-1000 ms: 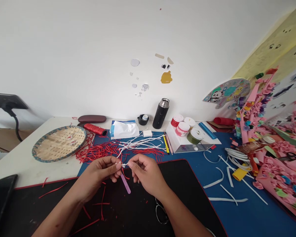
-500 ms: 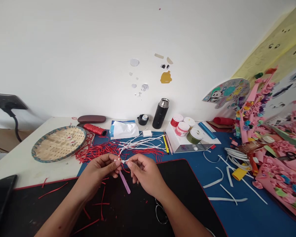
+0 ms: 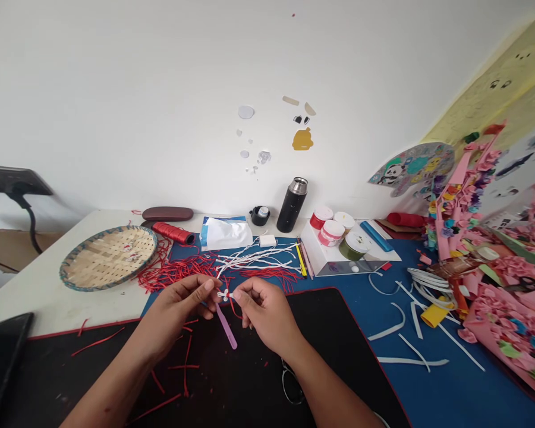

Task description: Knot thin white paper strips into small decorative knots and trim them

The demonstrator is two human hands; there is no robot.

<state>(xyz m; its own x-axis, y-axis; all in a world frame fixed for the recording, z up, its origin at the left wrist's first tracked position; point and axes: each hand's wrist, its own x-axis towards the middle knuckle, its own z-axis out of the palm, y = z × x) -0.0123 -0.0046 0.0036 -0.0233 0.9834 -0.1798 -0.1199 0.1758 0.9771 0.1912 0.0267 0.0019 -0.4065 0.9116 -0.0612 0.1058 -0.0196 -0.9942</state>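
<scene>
A small looped knot of white cord (image 3: 225, 295) with a bit of red hangs between my two hands. My left hand (image 3: 191, 302) pinches one side of it between thumb and fingertips. From the right, my right hand (image 3: 259, 306) grips the other side, fingers closed. Beneath the left fingers a purple flat-handled tool (image 3: 226, 327) slants down over the black mat; its upper end is hidden by the hand. A red strand dangles near the right fingers. Just beyond the hands lie white cords (image 3: 258, 260) and a tangle of red cords (image 3: 178, 270).
Left stands a woven basket (image 3: 109, 261) near a red thread spool (image 3: 173, 233). Behind are a black flask (image 3: 292, 205) and a box with several jars (image 3: 331, 233). Scissors (image 3: 290, 383) lie by my right forearm, red scraps on the black mat (image 3: 321, 333), pink paper flowers at right.
The white knot shows more openly now, its loops visible between the fingertips. My left thumb and fingers have shifted slightly up and back from it. The view has drifted a little.
</scene>
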